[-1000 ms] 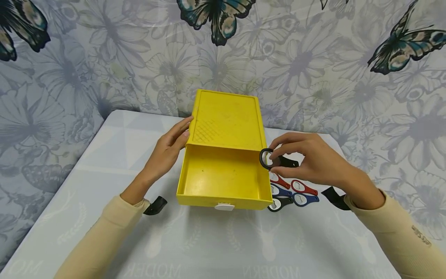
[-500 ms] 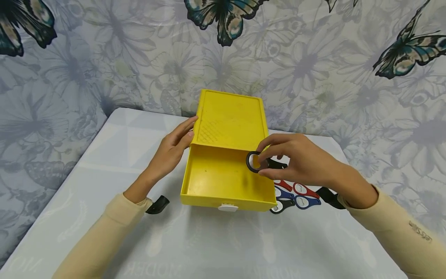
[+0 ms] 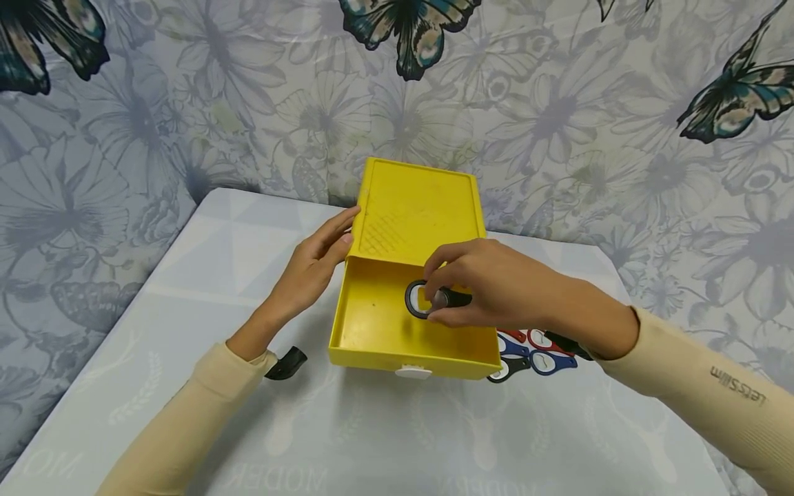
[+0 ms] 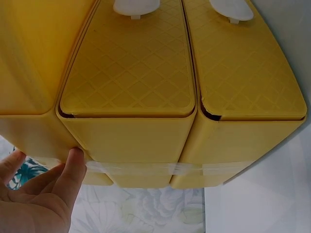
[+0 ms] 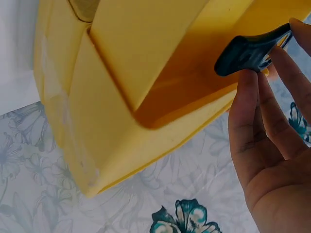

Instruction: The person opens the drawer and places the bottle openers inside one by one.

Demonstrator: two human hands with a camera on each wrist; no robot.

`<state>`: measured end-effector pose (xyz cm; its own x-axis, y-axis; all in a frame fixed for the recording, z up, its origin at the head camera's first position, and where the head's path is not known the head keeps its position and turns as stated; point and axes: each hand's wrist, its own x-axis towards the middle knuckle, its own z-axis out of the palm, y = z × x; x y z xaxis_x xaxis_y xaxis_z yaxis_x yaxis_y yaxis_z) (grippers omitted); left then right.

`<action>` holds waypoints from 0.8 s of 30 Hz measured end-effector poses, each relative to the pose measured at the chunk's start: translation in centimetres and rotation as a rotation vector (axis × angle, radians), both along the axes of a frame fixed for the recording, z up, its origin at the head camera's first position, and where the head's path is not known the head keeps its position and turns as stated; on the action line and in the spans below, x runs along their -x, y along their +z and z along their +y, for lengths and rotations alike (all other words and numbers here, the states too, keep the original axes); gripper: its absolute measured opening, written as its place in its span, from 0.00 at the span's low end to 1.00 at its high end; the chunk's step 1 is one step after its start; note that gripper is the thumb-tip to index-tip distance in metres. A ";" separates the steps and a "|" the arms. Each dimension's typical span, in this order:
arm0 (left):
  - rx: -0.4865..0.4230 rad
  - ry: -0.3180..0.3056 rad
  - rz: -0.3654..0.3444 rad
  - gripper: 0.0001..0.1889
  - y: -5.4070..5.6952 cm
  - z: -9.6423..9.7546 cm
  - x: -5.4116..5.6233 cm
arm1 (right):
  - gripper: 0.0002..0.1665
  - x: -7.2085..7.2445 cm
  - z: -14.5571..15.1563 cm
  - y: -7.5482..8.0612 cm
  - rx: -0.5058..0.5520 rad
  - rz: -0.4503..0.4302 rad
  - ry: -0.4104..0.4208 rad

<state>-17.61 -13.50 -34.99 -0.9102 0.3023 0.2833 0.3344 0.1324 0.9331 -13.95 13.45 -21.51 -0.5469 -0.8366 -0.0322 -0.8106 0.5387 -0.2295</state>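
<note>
A yellow drawer box (image 3: 422,207) stands on the table, its top drawer (image 3: 366,324) pulled out toward me. My left hand (image 3: 310,265) rests its fingertips on the box's left side, fingers fairly straight, as the left wrist view (image 4: 43,204) shows too. Over the right part of the open drawer, my right hand (image 3: 502,286) pinches a small black tool with a ring-shaped head and short flared handle (image 3: 455,298). Yellow shows through the ring. In the right wrist view, thumb and fingertips grip this tool (image 5: 248,53) above the drawer's inside.
Several similar ring-headed tools in red (image 3: 513,335), blue (image 3: 552,363) and black (image 3: 513,368) lie right of the drawer, partly behind my right arm. Lower shut drawers (image 4: 129,63) with white knobs show in the left wrist view. Flowered wallpaper (image 3: 248,124) backs the table.
My right hand has carried the black ring-headed tool leftward, from the drawer's right edge to over its inside. The left hand stays at the box's side; the head view has shifted slightly.
</note>
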 end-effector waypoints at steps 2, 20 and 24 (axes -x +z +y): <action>0.003 0.003 -0.001 0.26 0.0 0.0 0.0 | 0.09 0.2 -0.6 -0.1 -0.012 -0.012 0.012; 0.007 0.008 -0.020 0.25 -0.1 0.2 0.0 | 0.10 1.1 -5.2 -0.9 -0.187 -0.073 0.018; 0.008 0.003 -0.017 0.25 0.0 0.1 0.0 | 0.10 1.0 -6.0 -1.1 -0.218 -0.083 0.015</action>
